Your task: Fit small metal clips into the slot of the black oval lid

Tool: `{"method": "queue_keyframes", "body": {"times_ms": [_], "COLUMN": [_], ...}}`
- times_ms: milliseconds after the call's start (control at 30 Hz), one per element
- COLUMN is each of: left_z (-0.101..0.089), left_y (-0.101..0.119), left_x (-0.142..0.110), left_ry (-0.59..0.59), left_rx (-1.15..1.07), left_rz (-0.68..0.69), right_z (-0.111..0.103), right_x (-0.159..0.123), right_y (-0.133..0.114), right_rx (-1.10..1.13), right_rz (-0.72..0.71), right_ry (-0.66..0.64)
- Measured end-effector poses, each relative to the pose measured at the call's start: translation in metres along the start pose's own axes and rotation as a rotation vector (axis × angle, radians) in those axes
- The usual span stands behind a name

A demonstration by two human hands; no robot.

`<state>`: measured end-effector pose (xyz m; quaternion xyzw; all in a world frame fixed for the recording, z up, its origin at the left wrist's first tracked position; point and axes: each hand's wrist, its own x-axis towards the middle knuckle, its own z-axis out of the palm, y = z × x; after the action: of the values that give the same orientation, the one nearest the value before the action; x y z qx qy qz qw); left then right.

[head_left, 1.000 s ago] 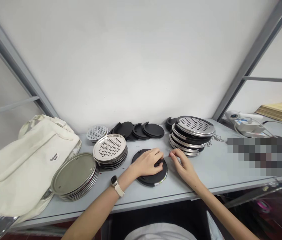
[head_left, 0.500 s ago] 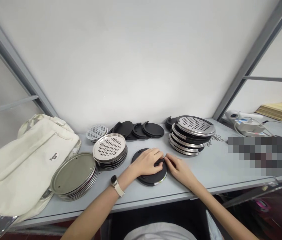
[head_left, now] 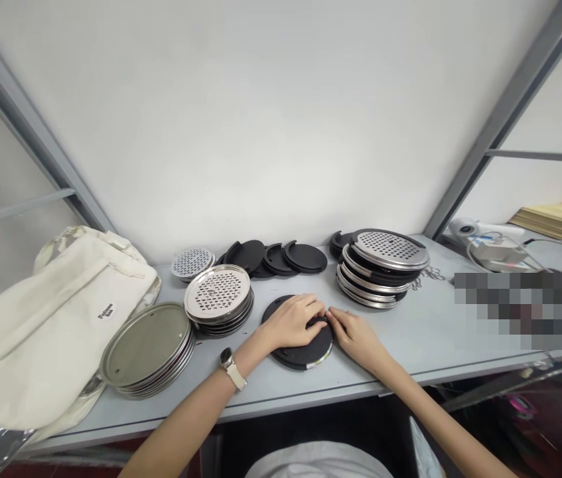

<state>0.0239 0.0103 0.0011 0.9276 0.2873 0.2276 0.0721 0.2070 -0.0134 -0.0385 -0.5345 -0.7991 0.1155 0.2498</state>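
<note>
A black round disc [head_left: 294, 358] lies on the grey table in front of me, with a strip of coloured print along its near right rim. Across its top rests my left hand [head_left: 294, 321], its fingers curled down and closed at the right edge of the disc. My right hand [head_left: 357, 337] is at that same edge, thumb and fingers pinched together close to the left fingertips. Whatever sits between the right fingertips is hidden.
Left of the disc stand a stack of perforated metal grater plates [head_left: 217, 292], a pile of olive-grey round plates [head_left: 148, 345] and a cream bag [head_left: 62, 318]. Black lids [head_left: 305, 257] lie behind. To the right are stacked graters in black holders [head_left: 387, 249] and metal hooks [head_left: 430, 273].
The fingers of both hands have closed in slightly at the disc's right edge, covering a small shiny bit that showed there before. The disc stays in place.
</note>
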Motion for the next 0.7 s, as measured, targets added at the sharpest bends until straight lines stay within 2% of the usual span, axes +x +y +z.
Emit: {"method": "queue_keyframes", "body": {"times_ms": [267, 700], "left_z": [0.0020, 0.0010], "left_y": [-0.0007, 0.0008], "left_x": [0.0000, 0.0013], "left_ry": [-0.003, -0.006], "left_rx": [-0.034, -0.021], "left_rz": [-0.031, -0.026], "right_z": [-0.0068, -0.0059], "right_x": [0.0030, 0.0025], "right_y": [-0.0042, -0.0053], "right_rx": [-0.005, -0.061], "right_rz": [0.039, 0.074], "right_ry": [-0.078, -0.062]}}
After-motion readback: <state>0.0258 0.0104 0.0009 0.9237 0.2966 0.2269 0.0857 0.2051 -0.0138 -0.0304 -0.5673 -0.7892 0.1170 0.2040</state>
